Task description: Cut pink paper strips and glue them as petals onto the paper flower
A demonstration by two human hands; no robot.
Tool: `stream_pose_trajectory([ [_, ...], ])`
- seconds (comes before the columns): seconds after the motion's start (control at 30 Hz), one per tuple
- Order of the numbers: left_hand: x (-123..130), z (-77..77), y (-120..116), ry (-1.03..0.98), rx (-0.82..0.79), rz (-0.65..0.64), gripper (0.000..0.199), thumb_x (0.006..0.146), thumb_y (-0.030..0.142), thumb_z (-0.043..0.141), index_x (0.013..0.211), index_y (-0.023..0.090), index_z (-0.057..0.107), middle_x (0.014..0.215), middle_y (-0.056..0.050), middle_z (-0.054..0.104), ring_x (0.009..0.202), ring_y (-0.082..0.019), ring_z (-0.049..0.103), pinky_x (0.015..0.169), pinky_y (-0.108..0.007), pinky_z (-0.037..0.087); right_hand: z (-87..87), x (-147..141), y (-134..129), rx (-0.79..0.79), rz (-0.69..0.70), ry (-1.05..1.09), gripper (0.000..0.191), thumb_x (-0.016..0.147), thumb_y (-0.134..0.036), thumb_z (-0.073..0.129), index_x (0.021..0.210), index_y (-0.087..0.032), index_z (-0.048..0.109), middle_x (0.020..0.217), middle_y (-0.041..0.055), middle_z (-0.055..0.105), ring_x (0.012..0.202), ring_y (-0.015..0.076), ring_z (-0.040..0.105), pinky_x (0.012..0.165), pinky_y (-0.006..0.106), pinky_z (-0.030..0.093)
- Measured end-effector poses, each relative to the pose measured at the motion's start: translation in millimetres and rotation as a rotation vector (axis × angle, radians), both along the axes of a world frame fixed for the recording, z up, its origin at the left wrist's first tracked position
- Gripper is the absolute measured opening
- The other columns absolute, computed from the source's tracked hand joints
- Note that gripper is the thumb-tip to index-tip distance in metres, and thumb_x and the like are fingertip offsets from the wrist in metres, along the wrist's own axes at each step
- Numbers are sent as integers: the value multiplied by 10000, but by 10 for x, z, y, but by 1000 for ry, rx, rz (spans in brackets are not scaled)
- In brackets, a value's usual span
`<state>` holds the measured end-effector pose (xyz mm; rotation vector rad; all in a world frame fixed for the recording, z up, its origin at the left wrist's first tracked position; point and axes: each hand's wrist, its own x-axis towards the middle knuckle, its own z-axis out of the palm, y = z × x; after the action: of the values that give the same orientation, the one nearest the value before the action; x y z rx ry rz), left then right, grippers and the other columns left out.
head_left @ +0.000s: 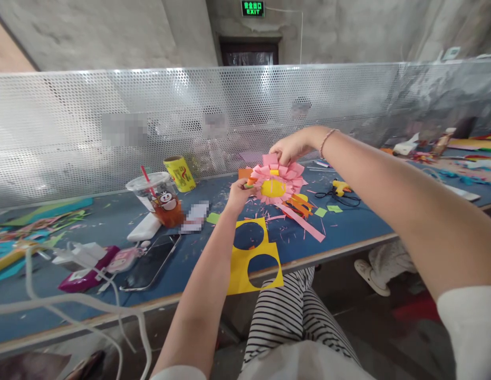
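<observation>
A paper flower (273,186) with pink petals and a yellow round middle is held up over the blue table. My right hand (289,149) is closed on its top edge, at a pink paper piece. From the left side, my left hand (239,193) pinches the flower's rim, where small orange and green paper bits (251,182) show at the fingertips. A pink paper strip (302,221) slants down to the right below the flower. Nearer me lies a yellow sheet (245,269) with round holes cut out, reaching past the table edge.
On the left are a drink cup (166,203) with a red straw, a yellow tape roll (181,174), a phone (152,264) and white cables (81,301). A yellow glue gun (342,187) and green paper squares (334,209) lie right. A perforated metal screen (90,95) stands behind.
</observation>
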<state>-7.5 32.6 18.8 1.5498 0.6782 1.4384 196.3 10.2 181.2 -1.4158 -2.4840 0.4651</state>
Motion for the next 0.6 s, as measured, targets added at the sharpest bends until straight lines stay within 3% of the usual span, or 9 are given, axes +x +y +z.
stream_pose_trajectory([
  [0.1,8,13,-19,-6,11,11,322,465,281,813,697,131,646,634,17,606,574,-92,543,588,-242,488,-20,6,-10,68,78,51,312,529,-373,790,680,-170,607,689,10,581,773,183,603,681,344,493],
  [0.33,29,20,-20,-6,79,109,315,486,309,799,730,157,671,691,7,646,640,-126,575,646,-271,492,-14,23,-128,-38,203,1,238,592,-311,748,773,-205,636,756,29,618,790,194,599,683,340,487],
  [0.47,32,9,0,40,175,239,209,572,291,749,726,165,688,684,7,649,661,-138,579,653,-267,470,-50,30,-242,41,186,-21,291,601,-211,717,880,-238,639,772,5,645,751,198,606,662,328,475],
  [0.6,37,58,-78,144,389,381,148,649,249,693,778,179,700,794,-32,681,787,-173,604,723,-299,470,-219,68,-495,175,137,28,376,599,-154,675,957,-255,617,841,0,671,758,197,616,664,317,470],
])
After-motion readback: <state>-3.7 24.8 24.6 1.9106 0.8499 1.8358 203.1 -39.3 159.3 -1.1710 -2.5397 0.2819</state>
